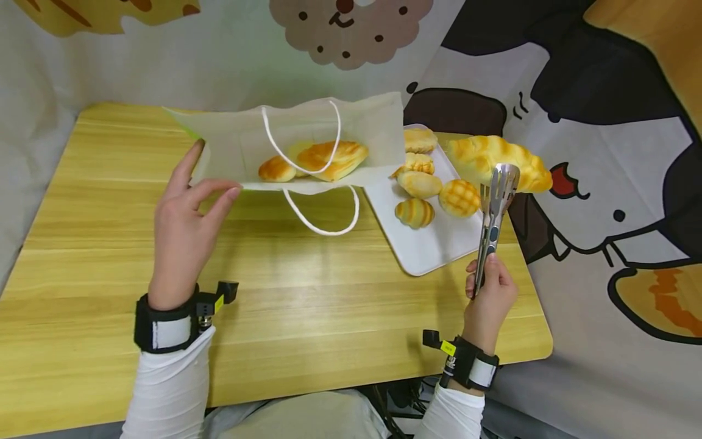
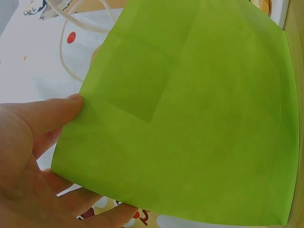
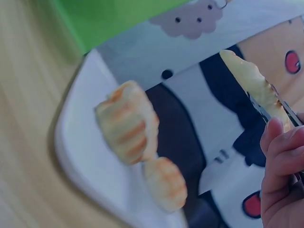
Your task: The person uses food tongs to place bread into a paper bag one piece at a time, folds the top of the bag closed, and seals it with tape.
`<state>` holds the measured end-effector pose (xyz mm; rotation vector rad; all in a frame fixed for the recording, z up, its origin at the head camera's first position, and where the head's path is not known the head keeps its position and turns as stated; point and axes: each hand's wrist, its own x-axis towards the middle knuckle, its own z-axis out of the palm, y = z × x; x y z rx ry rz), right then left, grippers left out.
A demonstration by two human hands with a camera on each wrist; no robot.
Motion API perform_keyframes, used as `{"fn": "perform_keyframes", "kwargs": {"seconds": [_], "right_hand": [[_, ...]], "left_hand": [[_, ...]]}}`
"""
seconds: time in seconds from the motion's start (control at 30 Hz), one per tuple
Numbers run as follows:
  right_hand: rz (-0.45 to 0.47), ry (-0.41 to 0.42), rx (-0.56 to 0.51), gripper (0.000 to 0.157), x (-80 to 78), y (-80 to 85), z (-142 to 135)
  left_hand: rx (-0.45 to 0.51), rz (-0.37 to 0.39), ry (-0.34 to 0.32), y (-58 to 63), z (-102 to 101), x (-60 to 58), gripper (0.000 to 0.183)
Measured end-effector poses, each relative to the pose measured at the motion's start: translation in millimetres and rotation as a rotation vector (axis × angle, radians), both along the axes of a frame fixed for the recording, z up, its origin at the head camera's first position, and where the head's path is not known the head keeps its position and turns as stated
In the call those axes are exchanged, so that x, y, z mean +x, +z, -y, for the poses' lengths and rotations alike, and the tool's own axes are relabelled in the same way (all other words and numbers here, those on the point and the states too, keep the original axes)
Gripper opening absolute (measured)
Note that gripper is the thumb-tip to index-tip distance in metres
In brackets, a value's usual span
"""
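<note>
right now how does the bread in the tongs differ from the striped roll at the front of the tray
The bread in the tongs is long and large, held up in the air; the striped roll is small and round, resting on the white tray. The long one has a criss-cross crust; the roll has plain stripes. Both are golden yellow.

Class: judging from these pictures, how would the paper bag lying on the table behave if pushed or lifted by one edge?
The paper bag looks thin and creased, so probably floppy. It likely slides easily on the smooth table. Buns inside may shift or spill.
</note>
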<state>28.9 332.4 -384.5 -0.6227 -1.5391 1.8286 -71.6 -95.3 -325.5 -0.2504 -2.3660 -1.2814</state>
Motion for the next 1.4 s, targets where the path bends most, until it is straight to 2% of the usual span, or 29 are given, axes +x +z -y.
{"fn": "perform_keyframes", "kwargs": {"seconds": [0.17,0.37,0.63,0.77,0.9,1.07,1.4], "right_hand": [[-0.046,0.028,0.063,0.038,2.1,19.8,9.0],[-0.084,0.134,0.179,0.037,2.0,42.4,16.8],[-0.084,0.247,0.347,0.028,-1.9,64.4,26.2],[-0.015,0.281,0.399,0.025,-3.6,72.2,34.7],[0.070,0.326,0.468,0.023,-9.2,75.2,43.9],[0.112,0.395,0.507,0.023,-18.1,73.6,55.3],[0.223,0.476,0.580,0.024,-22.4,70.7,75.6]], "left_hand": [[-0.003,-0.002,0.005,0.4,1.8,0.2,0.020],[-0.003,-0.017,0.004,-0.4,2.7,-0.1,0.020],[-0.004,-0.018,0.000,0.1,4.1,0.1,0.020],[-0.005,-0.015,-0.003,0.5,4.7,1.0,0.019],[-0.003,-0.016,-0.003,0.5,5.7,1.3,0.019],[-0.002,-0.025,-0.004,0.1,5.3,1.9,0.018],[-0.012,-0.032,-0.013,-1.0,3.8,1.0,0.019]]}}
